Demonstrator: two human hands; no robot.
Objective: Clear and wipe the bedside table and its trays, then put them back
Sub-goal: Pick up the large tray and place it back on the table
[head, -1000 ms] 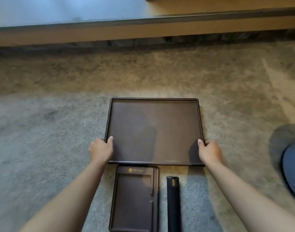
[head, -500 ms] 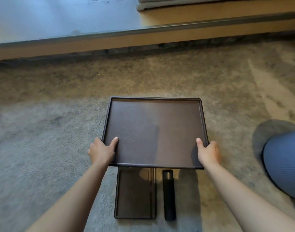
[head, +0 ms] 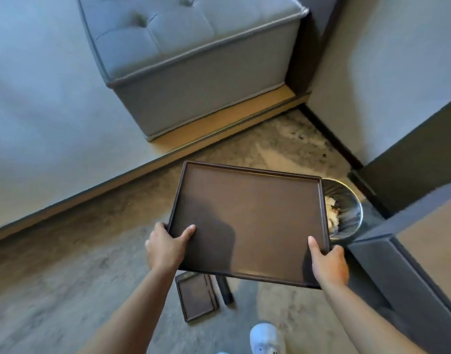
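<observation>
The large dark tray (head: 247,221) is held in the air above the carpeted floor (head: 66,290); its near left rim is gripped by the left hand (head: 165,247), thumb laid inside, and its near right corner is clasped likewise by the right hand (head: 328,264); its far right edge is seen over a lined waste bin (head: 347,210). The tray is judged to be on its way to wiping or back to the bench (head: 428,251) at the right; it is best kept level, both grips kept firm, and the bin and bench edge cleared before it is set down flat. Compared with half a second ago, the tray is raised higher and swung rightward; the small tray (head: 196,297) and a black stick-shaped item (head: 225,290) are left on the carpet, farther below; a tufted seat (head: 193,47) and the bin are newly in view.
</observation>
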